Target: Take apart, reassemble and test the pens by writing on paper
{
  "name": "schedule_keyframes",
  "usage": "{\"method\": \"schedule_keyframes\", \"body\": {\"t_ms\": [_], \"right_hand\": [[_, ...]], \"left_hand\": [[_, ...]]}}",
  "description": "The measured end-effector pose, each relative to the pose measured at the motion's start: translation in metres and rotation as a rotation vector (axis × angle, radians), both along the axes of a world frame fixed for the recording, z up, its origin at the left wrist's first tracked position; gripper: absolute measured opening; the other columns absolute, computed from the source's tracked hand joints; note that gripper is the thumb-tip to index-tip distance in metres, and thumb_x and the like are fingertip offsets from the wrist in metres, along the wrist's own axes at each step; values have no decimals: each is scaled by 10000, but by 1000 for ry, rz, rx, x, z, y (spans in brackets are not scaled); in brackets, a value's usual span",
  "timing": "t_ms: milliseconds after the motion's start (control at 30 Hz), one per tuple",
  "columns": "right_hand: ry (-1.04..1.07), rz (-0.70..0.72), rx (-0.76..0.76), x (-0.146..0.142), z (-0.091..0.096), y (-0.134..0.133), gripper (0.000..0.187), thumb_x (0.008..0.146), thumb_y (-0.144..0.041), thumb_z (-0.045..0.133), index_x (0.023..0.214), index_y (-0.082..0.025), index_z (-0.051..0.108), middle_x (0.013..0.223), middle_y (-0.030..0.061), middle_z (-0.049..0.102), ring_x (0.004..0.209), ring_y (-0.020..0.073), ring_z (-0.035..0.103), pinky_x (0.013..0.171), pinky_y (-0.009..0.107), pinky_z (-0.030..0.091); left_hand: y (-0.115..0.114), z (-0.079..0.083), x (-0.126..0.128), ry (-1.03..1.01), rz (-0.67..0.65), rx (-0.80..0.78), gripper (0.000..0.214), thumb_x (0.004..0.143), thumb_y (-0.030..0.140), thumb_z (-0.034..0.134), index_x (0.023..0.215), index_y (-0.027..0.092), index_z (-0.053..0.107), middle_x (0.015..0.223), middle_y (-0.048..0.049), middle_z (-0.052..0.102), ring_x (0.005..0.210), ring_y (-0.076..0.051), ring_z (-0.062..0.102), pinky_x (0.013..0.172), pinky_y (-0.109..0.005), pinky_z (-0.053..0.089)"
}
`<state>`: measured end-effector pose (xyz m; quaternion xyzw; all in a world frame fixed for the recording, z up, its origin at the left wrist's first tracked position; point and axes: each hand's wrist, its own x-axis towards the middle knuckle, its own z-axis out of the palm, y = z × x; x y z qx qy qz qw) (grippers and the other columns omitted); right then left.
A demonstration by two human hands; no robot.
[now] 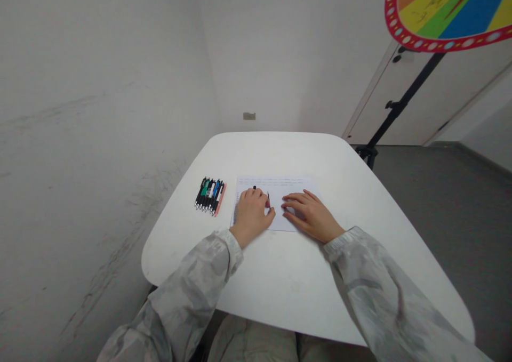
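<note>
My left hand (252, 212) rests on a printed sheet of paper (294, 187), its fingers curled. By its thumb and forefinger stands a thin dark rod (269, 199), which looks like a pen refill. A small black piece (255, 187) shows just beyond the knuckles; the rest of it is hidden under the hand. On the sheet's right side lies my right hand (310, 214), fingers stretched out and slightly apart. Left of the paper, several click pens (208, 195) lie side by side, with black, green, white and blue parts and silver tips.
A pink strip (220, 200) lies along the right side of the pens. The white table (276, 151) has rounded corners, with a wall (100, 85) close on its left. A colourful wheel (452, 10) on a black stand (404, 101) is at the right.
</note>
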<state>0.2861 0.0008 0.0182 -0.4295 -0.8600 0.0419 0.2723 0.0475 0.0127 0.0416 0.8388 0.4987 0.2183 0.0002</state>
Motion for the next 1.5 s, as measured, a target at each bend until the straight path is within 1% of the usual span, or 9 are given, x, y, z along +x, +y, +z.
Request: {"method": "schedule_keyframes", "body": {"t_ms": [133, 333, 467, 667, 833, 1033, 1200, 1333, 1500], "right_hand": [[21, 11, -11, 1, -1, 1, 219, 1051, -344, 664, 1239, -289, 760, 1373, 93, 763, 1306, 305, 709, 1245, 685, 403], [33, 34, -16, 1, 0, 1, 235, 1059, -330, 650, 1270, -290, 744, 1354, 89, 769, 1291, 297, 712, 1245, 687, 399], [28, 34, 21, 1, 4, 0, 204, 1041, -330, 680, 1223, -274, 753, 1231, 89, 798, 1174, 293, 743, 1234, 663, 422], [-1, 53, 77, 0, 6, 0, 126, 1053, -298, 668, 1135, -257, 753, 1091, 77, 809, 1057, 276, 751, 1205, 610, 458], [13, 85, 103, -2, 4, -1, 156, 1058, -241, 632, 1129, -276, 766, 1016, 50, 826, 987, 245, 741, 1203, 577, 468], [51, 63, 78, -3, 4, -2, 181, 1057, -283, 626, 1127, -313, 790, 993, 31, 835, 992, 252, 742, 1223, 589, 463], [132, -17, 93, 0, 6, -3, 178, 1049, -319, 630, 1130, -318, 789, 1005, 36, 838, 983, 261, 749, 1243, 624, 435], [268, -109, 148, 3, 3, 1, 128, 1043, -348, 652, 1082, -311, 769, 1000, 27, 833, 953, 263, 747, 1223, 629, 445], [441, -176, 198, -3, 0, 10, 91, 1025, -363, 682, 1022, -303, 751, 968, 27, 812, 959, 274, 723, 1197, 617, 470]], "left_hand": [[-2, 3, 0, 75, -9, -7, 87, 956, 267, 739, 939, 184, 723, 1074, -95, 729, 1086, -303, 619, 981, -476, 467], [-3, 8, -1, 128, -39, -24, 96, 974, 243, 688, 940, 170, 742, 1057, -109, 753, 1097, -304, 637, 970, -468, 472], [-2, 14, 2, 198, -36, -51, 124, 950, 245, 683, 896, 169, 764, 1062, -136, 767, 1103, -319, 650, 959, -475, 472], [1, 26, 13, 356, -34, -80, 199, 919, 272, 681, 956, 125, 811, 1034, -178, 793, 1107, -347, 674, 980, -489, 464], [7, 29, 17, 407, -35, -141, 221, 897, 303, 696, 943, 126, 820, 1001, -187, 802, 1072, -352, 691, 986, -512, 466], [11, 26, 9, 290, -53, -40, 125, 874, 268, 736, 844, 154, 779, 980, -173, 794, 1040, -360, 694, 936, -513, 471], [18, 28, -9, 104, -64, -7, 55, 875, 228, 764, 841, 197, 735, 928, -93, 781, 957, -296, 706, 897, -463, 478], [24, 19, -22, 61, -84, -8, 44, 883, 213, 776, 872, 206, 734, 865, -49, 776, 879, -256, 709, 872, -419, 480], [22, 7, -31, 67, -198, 110, 38, 947, 175, 697, 938, 194, 729, 920, -49, 789, 905, -230, 710, 906, -402, 467]]}}
